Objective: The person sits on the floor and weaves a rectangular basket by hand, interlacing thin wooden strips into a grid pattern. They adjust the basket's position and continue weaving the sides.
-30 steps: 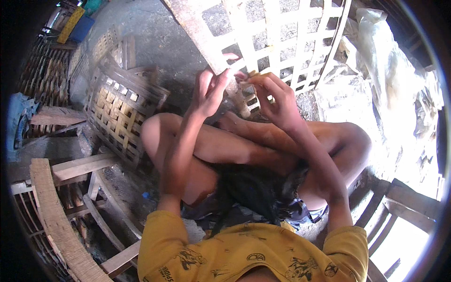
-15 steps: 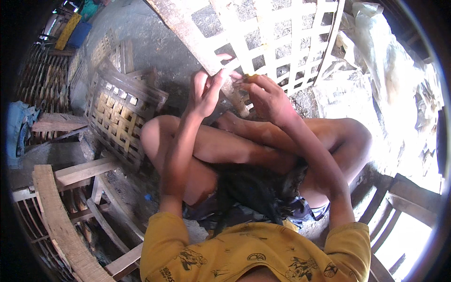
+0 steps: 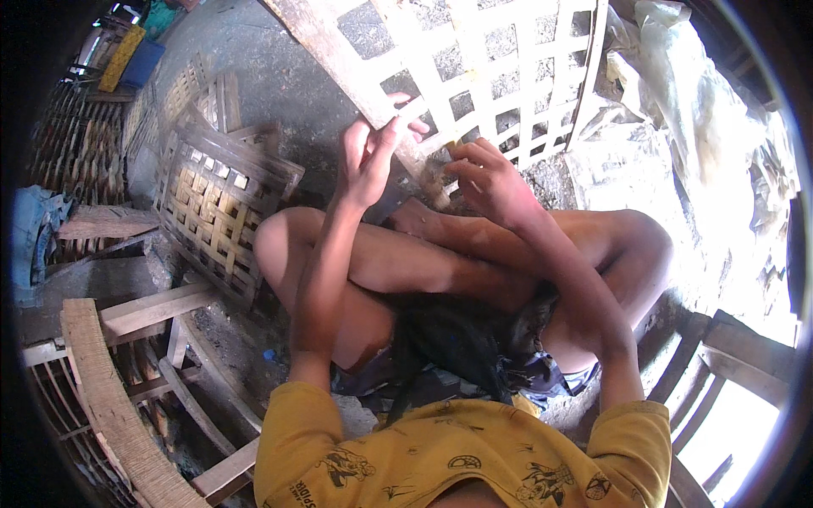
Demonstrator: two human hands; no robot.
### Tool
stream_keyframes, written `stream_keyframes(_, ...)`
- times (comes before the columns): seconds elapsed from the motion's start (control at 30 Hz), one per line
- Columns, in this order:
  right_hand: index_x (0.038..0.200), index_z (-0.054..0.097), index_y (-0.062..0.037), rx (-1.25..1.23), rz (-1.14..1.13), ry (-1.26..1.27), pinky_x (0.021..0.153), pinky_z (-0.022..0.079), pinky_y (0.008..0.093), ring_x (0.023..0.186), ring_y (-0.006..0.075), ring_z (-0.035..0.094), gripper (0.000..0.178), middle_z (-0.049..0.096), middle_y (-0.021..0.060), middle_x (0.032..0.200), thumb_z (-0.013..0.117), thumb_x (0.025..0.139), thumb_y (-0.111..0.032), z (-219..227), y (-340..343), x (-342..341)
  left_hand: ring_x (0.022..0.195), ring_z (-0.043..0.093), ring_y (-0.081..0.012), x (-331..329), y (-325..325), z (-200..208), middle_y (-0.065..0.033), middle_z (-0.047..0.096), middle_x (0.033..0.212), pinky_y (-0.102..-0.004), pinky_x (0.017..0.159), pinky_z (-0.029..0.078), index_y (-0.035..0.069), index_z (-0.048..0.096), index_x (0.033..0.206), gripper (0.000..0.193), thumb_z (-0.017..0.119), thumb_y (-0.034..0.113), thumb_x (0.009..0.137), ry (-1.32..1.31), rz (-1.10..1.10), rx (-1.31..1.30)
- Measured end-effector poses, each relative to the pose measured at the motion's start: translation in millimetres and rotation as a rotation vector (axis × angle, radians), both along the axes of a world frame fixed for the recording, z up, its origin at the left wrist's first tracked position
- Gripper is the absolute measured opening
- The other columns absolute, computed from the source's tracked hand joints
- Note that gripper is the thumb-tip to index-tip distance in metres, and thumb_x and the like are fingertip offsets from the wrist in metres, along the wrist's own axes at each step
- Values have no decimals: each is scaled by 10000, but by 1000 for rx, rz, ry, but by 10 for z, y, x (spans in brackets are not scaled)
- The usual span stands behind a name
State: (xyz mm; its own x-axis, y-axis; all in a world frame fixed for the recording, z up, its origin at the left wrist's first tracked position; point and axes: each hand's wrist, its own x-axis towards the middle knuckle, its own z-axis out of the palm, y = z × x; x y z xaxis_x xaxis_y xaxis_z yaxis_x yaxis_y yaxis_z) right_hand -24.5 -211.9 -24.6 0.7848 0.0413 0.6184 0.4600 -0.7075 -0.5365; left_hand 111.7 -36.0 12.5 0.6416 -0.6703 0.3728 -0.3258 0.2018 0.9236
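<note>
A woven lattice panel [image 3: 474, 72] of pale, bamboo-like strips with a wooden edge bar stands tilted before my crossed legs. My left hand [image 3: 367, 161] is closed round that bar near its lower end, with fingertips showing on the lattice side. My right hand [image 3: 491, 182] is at the panel's lower corner, just right of the bar, with its fingers curled together in a pinch. Whatever lies between those fingers is too small to make out. The bar's rough lower end [image 3: 436, 196] sits between my hands, near my foot.
To the left leans another woven panel [image 3: 212, 199] in a dark wooden frame. Slatted wooden pieces [image 3: 110, 389] lie at the lower left, and a wooden frame [image 3: 737, 364] at the lower right. Crumpled clear plastic sheeting [image 3: 677, 110] hangs at the right.
My right hand has drawn slightly away from my left, which keeps hold of the bar. The lattice panel has shifted a little to the left.
</note>
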Motion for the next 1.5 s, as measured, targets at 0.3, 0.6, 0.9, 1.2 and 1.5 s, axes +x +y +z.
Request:
stream_keyframes(0.3, 984, 698, -95, -161, -20, 93, 833, 546, 398, 965, 288, 609, 272, 648, 77, 1052, 682, 745, 35, -72, 16, 10, 971, 701, -231, -1, -18, -11, -204, 707, 1049, -375, 906, 558, -117, 479, 1341, 379, 486, 138, 1061, 23, -57, -40)
stream_keyframes(0.6, 1027, 722, -25, 3, 83, 126, 787, 578, 391, 920, 308, 691, 255, 696, 122, 1005, 650, 806, 80, -144, -20, 17, 960, 710, -202, 56, -5, -62, -178, 718, 1032, -342, 856, 577, -106, 508, 1321, 347, 535, 111, 1052, -19, -35, -53)
stream_keyframes(0.9, 1073, 717, -33, 32, 15, 143, 698, 583, 381, 822, 315, 707, 264, 695, 134, 979, 663, 830, 53, 94, -21, -29, 957, 703, -189, 45, -2, -65, -166, 718, 1017, -340, 873, 563, -109, 509, 1323, 348, 540, 108, 1053, -7, -10, -35)
stream_keyframes(1.2, 1105, 725, -38, 26, 103, 318, 723, 587, 411, 837, 345, 722, 281, 716, 143, 1014, 678, 832, 7, 125, 64, -83, 945, 699, -182, 64, -1, -49, -159, 718, 1007, -336, 872, 554, -111, 497, 1325, 352, 531, 116, 1057, 25, 11, -27)
stream_keyframes(1.5, 1027, 770, -33, 50, 75, 367, 742, 590, 386, 832, 323, 733, 276, 737, 155, 955, 701, 781, 71, 111, -71, -64, 956, 684, -167, 82, 11, -90, -150, 723, 999, -326, 873, 536, -100, 488, 1337, 370, 538, 138, 1058, -1, 17, -7)
